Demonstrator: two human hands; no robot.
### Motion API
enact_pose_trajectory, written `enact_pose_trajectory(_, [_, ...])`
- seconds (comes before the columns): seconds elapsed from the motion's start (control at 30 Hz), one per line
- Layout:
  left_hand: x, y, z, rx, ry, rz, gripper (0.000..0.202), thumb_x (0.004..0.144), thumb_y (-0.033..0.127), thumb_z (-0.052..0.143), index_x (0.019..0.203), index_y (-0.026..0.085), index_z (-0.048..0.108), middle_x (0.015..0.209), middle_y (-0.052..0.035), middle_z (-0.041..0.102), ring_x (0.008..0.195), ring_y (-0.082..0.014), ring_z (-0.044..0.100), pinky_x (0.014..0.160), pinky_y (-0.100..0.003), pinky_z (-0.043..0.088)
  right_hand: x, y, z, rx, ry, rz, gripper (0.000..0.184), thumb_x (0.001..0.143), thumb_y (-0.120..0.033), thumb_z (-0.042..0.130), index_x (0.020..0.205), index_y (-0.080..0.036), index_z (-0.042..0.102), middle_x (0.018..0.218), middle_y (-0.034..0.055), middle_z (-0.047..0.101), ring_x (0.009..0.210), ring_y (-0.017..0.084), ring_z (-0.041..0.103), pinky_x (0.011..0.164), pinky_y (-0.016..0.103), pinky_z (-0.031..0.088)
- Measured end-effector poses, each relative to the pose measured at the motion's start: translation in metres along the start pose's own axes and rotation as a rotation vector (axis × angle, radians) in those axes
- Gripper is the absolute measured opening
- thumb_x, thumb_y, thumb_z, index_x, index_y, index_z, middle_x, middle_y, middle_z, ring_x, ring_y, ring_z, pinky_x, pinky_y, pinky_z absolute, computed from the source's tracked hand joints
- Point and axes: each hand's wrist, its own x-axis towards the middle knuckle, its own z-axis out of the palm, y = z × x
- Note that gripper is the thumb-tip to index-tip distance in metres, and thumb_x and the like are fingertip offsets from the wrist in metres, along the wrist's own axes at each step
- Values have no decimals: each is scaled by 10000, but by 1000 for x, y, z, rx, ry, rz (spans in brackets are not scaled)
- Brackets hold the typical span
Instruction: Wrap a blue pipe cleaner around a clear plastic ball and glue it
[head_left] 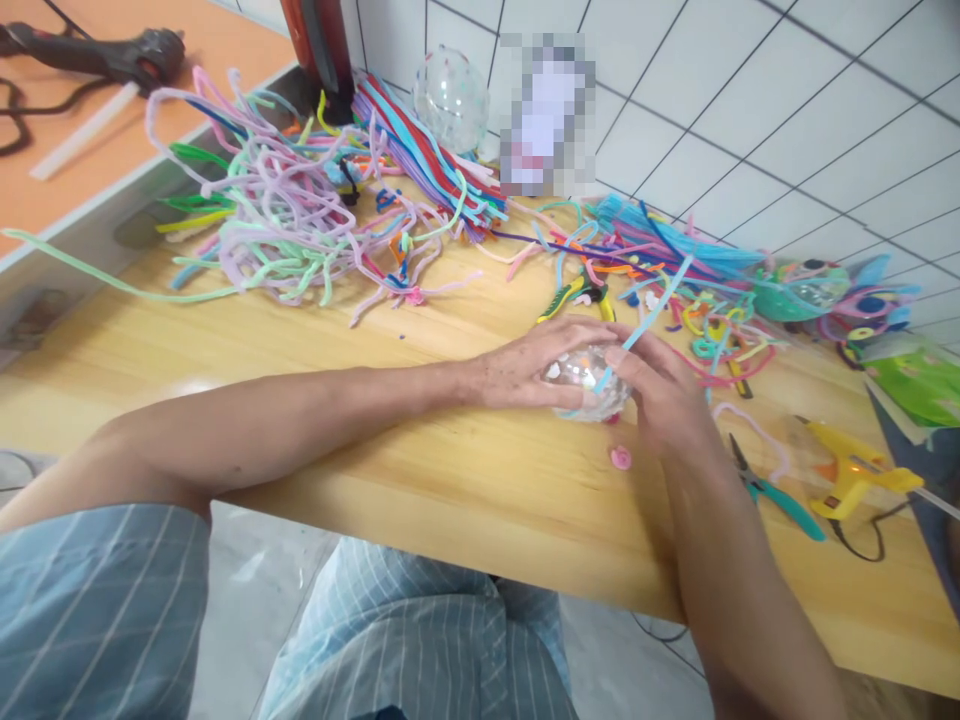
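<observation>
Head view: left hand [529,365] clasped round clear ball [579,368]; right hand [661,388] pinching blue strip [661,302] against it. Advisable: brace ball lightly, steady strip near its lower end.

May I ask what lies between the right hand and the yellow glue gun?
In the head view, teal-handled pliers and a pale pink pipe cleaner lie between them.

The single view looks from the person's head, forward and steeply down onto the wooden table [360,450]. It is quite near, and the left hand [529,362] and the right hand [666,388] appear right of the centre. The tiled wall [697,110] stands at the top, the lap [367,585] at the bottom.
</observation>
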Motion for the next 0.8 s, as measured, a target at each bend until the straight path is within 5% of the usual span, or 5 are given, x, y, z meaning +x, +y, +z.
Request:
enact_pose_trajectory(0.1, [-2, -3, 1, 26, -6, 13, 789, 972, 643, 675, 1624, 268, 435, 1662, -159, 526, 1594, -325, 460, 1340, -584, 359, 3, 3, -1, -2, 11, 0, 339, 795, -457, 842, 1073, -268, 798, 1016, 17, 843, 943, 245, 791, 836, 382, 618])
enact_pose_trajectory(0.23, [-10, -13, 9, 132, 50, 67, 1144, 792, 615, 889, 1701, 262, 292, 1726, -214, 411, 1665, -404, 324, 1349, -664, 298, 5, 7, -1, 40, 96, 19, 285, 793, -447, 828, 1007, -259, 812, 906, 11, 831, 836, 228, 775, 733, 353, 601])
enact_pose_trajectory(0.47, [-11, -19, 11, 136, 31, 137, 863, 985, 490, 726, 1715, 291, 310, 1727, -194, 428, 1653, -350, 364, 1363, -602, 322, 6, 11, -3, 87, 125, 45, 267, 792, -460, 849, 982, -274, 822, 873, 9, 826, 818, 227, 777, 687, 339, 600])
enact_pose_trajectory(0.8, [-9, -16, 6, 143, -47, 154, 870, 1027, 459, 661, 1744, 315, 189, 1765, -173, 375, 1687, -320, 308, 1380, -592, 286, 6, 3, -5, 107, 99, 86, 324, 680, -485, 908, 897, -260, 823, 808, 6, 804, 692, 191, 715, 592, 314, 561])
